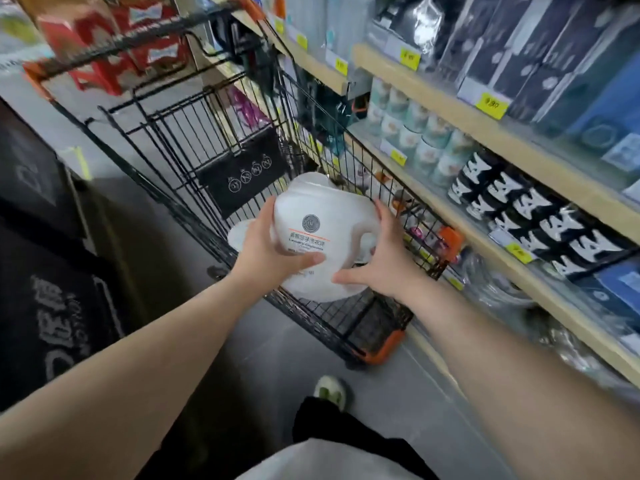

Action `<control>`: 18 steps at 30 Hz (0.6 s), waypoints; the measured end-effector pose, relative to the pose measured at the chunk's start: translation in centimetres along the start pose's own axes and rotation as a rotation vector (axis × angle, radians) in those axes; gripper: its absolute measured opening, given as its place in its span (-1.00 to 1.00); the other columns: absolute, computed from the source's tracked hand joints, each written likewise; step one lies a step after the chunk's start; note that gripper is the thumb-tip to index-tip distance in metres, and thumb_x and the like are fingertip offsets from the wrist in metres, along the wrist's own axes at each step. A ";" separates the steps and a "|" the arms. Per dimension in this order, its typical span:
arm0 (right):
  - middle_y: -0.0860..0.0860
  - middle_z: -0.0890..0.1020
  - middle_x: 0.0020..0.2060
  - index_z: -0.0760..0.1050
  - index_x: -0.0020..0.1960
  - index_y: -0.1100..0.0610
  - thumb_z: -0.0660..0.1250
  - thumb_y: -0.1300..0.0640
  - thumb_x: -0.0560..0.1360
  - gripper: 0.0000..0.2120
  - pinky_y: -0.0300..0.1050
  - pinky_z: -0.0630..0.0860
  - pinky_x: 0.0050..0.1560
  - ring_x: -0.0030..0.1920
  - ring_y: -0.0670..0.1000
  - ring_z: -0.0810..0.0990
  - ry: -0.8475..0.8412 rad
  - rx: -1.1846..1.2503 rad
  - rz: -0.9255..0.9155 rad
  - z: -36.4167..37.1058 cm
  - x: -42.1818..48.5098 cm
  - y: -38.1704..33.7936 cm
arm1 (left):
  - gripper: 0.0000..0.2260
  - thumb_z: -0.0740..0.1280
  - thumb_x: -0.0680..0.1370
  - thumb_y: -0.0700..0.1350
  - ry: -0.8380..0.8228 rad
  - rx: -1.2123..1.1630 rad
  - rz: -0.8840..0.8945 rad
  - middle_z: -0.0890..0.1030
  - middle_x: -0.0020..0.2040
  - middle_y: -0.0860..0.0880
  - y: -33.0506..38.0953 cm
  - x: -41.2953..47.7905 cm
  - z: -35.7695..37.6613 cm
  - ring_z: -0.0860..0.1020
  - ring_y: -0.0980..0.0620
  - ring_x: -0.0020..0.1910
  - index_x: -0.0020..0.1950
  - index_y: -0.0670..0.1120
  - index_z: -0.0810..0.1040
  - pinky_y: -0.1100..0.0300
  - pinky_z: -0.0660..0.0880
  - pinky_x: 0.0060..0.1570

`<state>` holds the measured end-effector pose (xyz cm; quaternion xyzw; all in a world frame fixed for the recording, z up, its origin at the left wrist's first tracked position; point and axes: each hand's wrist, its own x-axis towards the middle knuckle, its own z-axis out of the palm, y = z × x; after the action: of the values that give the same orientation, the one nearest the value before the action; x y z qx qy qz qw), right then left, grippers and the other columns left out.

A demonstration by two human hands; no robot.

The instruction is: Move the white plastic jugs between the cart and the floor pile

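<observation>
A large white laundry detergent jug point(322, 216) with a round grey logo and an orange line on its label is held over the basket of a black wire shopping cart point(214, 133). My left hand point(273, 251) grips its left side, thumb across the label. My right hand point(384, 258) grips its right side by the handle, fingers spread over the top. A second white item point(239, 233) lies in the cart just under the jug's left edge.
Wooden shelves point(485, 129) on the right carry dark boxes, pale cans point(419, 133), black-and-white packs point(526, 209) and yellow price tags. Red boxes point(114, 39) stand beyond the cart. A dark printed display point(45, 271) is on the left. My shoe point(330, 391) is on the grey floor.
</observation>
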<state>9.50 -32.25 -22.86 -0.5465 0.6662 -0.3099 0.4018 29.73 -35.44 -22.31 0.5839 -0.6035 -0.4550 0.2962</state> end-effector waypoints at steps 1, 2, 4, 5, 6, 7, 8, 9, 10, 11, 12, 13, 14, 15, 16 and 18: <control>0.00 0.01 0.49 -0.19 0.57 -0.01 0.70 0.14 0.09 0.36 0.14 0.16 0.49 0.50 0.06 0.07 0.005 -0.003 0.024 0.0 1.5 0.4 | -0.02 0.66 0.12 0.11 -0.020 0.015 -0.018 0.42 0.19 0.21 -0.4 1.8 0.3 0.51 -0.06 0.24 0.37 0.32 0.14 -0.10 0.53 0.16; 0.01 0.01 0.49 -0.19 0.57 -0.01 0.70 0.14 0.10 0.36 0.10 0.13 0.50 0.51 0.06 0.07 0.004 -0.015 0.046 0.1 2.9 0.7 | -0.02 0.66 0.10 0.13 -0.033 0.039 -0.038 0.42 0.23 0.15 -0.6 3.3 0.4 0.51 -0.07 0.22 0.34 0.35 0.12 -0.13 0.55 0.13; 0.02 0.02 0.48 -0.19 0.57 0.01 0.69 0.13 0.10 0.35 0.04 0.10 0.47 0.50 0.06 0.07 0.007 -0.038 0.073 0.2 5.5 1.5 | 0.04 0.67 0.05 0.18 -0.081 0.070 -0.086 0.43 0.29 0.06 -1.4 6.5 0.8 0.52 -0.08 0.22 0.35 0.38 0.09 -0.12 0.56 0.11; 0.02 0.03 0.47 -0.18 0.57 0.01 0.69 0.13 0.10 0.34 0.03 0.09 0.47 0.49 0.06 0.07 0.011 -0.046 0.088 0.3 6.6 1.8 | 0.12 0.67 -0.01 0.25 -0.113 0.069 -0.115 0.43 0.33 0.03 -1.9 8.0 0.9 0.52 -0.09 0.23 0.38 0.40 0.07 -0.14 0.56 0.12; 0.02 0.03 0.47 -0.18 0.56 0.02 0.69 0.13 0.10 0.34 0.03 0.09 0.47 0.49 0.05 0.08 0.014 -0.053 0.111 0.5 7.7 2.2 | 0.18 0.65 -0.07 0.30 -0.150 0.077 -0.150 0.42 0.36 0.02 -2.6 9.7 1.1 0.51 -0.09 0.26 0.41 0.41 0.06 -0.17 0.55 0.13; 0.02 0.04 0.46 -0.18 0.56 0.02 0.69 0.14 0.10 0.34 0.04 0.09 0.49 0.48 0.04 0.07 0.019 -0.062 0.135 0.7 8.7 2.6 | 0.21 0.65 -0.09 0.31 -0.187 0.093 -0.157 0.41 0.38 0.01 -3.1 11.2 1.2 0.49 -0.09 0.29 0.44 0.39 0.06 -0.19 0.52 0.18; 0.02 0.04 0.46 -0.18 0.56 0.03 0.69 0.14 0.10 0.34 0.05 0.09 0.50 0.46 0.01 0.07 0.024 -0.070 0.154 1.0 9.6 3.0 | 0.22 0.66 -0.05 0.28 -0.219 0.133 -0.155 0.38 0.40 0.00 -3.6 12.7 1.3 0.45 -0.08 0.34 0.47 0.34 0.06 -0.19 0.47 0.25; 0.02 0.04 0.45 -0.19 0.56 0.04 0.69 0.14 0.11 0.33 0.05 0.09 0.51 0.43 -0.02 0.08 0.034 -0.075 0.166 1.3 10.5 3.5 | 0.22 0.68 0.01 0.21 -0.245 0.177 -0.146 0.35 0.42 -0.01 -4.1 14.1 1.4 0.39 -0.06 0.37 0.51 0.27 0.05 -0.16 0.40 0.33; 0.02 0.05 0.44 -0.19 0.55 0.05 0.69 0.14 0.11 0.33 0.02 0.08 0.51 0.40 -0.05 0.08 0.049 -0.084 0.180 1.9 11.2 4.1 | 0.20 0.69 0.06 0.13 -0.267 0.210 -0.125 0.31 0.43 -0.02 -4.5 15.6 1.4 0.35 -0.05 0.39 0.55 0.19 0.04 -0.13 0.34 0.38; 0.02 0.05 0.44 -0.19 0.55 0.04 0.69 0.13 0.10 0.33 -0.01 0.07 0.51 0.39 -0.06 0.09 0.062 -0.090 0.201 2.6 11.9 4.6 | 0.19 0.69 0.10 0.05 -0.292 0.240 -0.108 0.28 0.42 -0.02 -5.2 17.1 1.5 0.32 -0.06 0.40 0.57 0.14 0.04 -0.10 0.30 0.41; 0.01 0.05 0.44 -0.19 0.55 0.03 0.70 0.13 0.10 0.34 -0.04 0.06 0.50 0.39 -0.05 0.10 0.079 -0.099 0.220 3.1 12.4 5.1 | 0.19 0.69 0.13 -0.01 -0.317 0.265 -0.114 0.25 0.40 -0.03 -5.6 18.1 1.6 0.31 -0.06 0.40 0.58 0.11 0.03 -0.06 0.28 0.42; -0.01 0.05 0.44 -0.18 0.54 0.02 0.70 0.13 0.09 0.34 -0.04 0.06 0.49 0.41 -0.03 0.12 0.122 -0.087 0.257 4.0 13.3 6.1 | 0.19 0.69 0.15 -0.06 -0.371 0.293 -0.122 0.23 0.36 -0.02 -6.3 19.7 1.9 0.30 -0.06 0.38 0.58 0.11 0.01 -0.04 0.26 0.41; -0.02 0.05 0.45 -0.17 0.54 0.01 0.71 0.12 0.07 0.34 -0.04 0.07 0.50 0.42 -0.01 0.13 0.161 -0.070 0.283 4.9 13.8 6.8 | 0.19 0.68 0.16 -0.09 -0.412 0.314 -0.130 0.21 0.31 -0.01 -7.0 21.0 2.2 0.30 -0.05 0.36 0.58 0.11 -0.01 -0.03 0.24 0.42; -0.03 0.05 0.45 -0.16 0.54 0.01 0.71 0.11 0.06 0.35 -0.03 0.09 0.50 0.43 -0.01 0.14 0.179 -0.059 0.289 5.6 14.1 7.2 | 0.19 0.68 0.17 -0.10 -0.436 0.320 -0.133 0.19 0.27 0.00 -7.5 21.6 2.3 0.31 -0.06 0.34 0.59 0.10 -0.03 -0.03 0.23 0.43; -0.03 0.06 0.45 -0.16 0.54 0.01 0.71 0.10 0.06 0.35 -0.03 0.11 0.50 0.43 0.00 0.15 0.200 -0.048 0.311 6.4 14.4 7.9 | 0.19 0.68 0.17 -0.10 -0.472 0.341 -0.134 0.18 0.24 0.00 -8.1 22.5 2.7 0.32 -0.05 0.32 0.59 0.10 -0.04 -0.02 0.24 0.43; -0.03 0.07 0.45 -0.16 0.54 0.02 0.71 0.09 0.08 0.33 -0.05 0.14 0.48 0.43 0.01 0.16 0.245 -0.039 0.375 7.8 14.9 9.2 | 0.19 0.67 0.19 -0.10 -0.526 0.379 -0.111 0.17 0.20 0.01 -9.3 23.8 3.5 0.32 0.00 0.23 0.59 0.09 -0.05 0.05 0.25 0.39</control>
<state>10.69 -44.67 -37.39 -0.3790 0.8058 -0.2810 0.3579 27.29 -57.08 -36.21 0.5231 -0.7004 -0.4855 -0.0090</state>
